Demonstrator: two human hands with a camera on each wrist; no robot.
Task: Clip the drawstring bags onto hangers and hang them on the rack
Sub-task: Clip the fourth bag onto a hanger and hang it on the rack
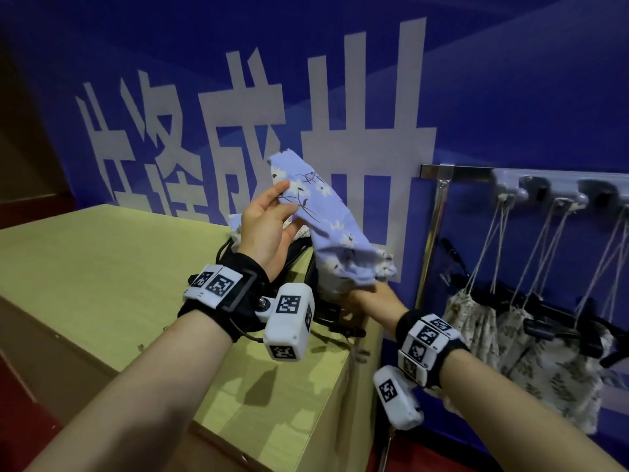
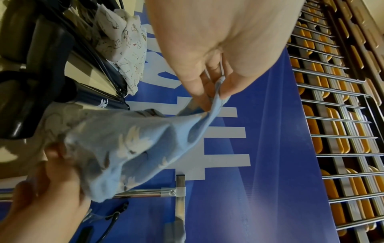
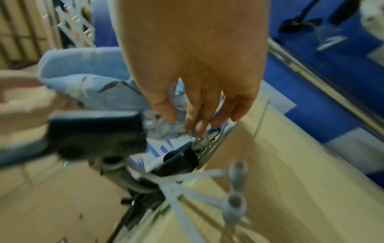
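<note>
The drawstring bag (image 1: 323,212) is pale lavender-blue, printed with white flowers on thin dark stems, and the cloth lying behind it on the table (image 1: 102,267), which is yellowish light wood, is white with a small scattered print (image 2: 126,41). The wall banner (image 1: 493,97) is deep blue with large pale grey-white characters, while the rack (image 1: 439,185) is shiny silver metal carrying grey hooks. The bags already hung there (image 1: 531,356) are cream with a grey-green leaf pattern, on black hangers (image 1: 544,321) with beige cords, and both wrist bands (image 1: 425,338) are black with white blocks bearing black-and-white square codes.
</note>
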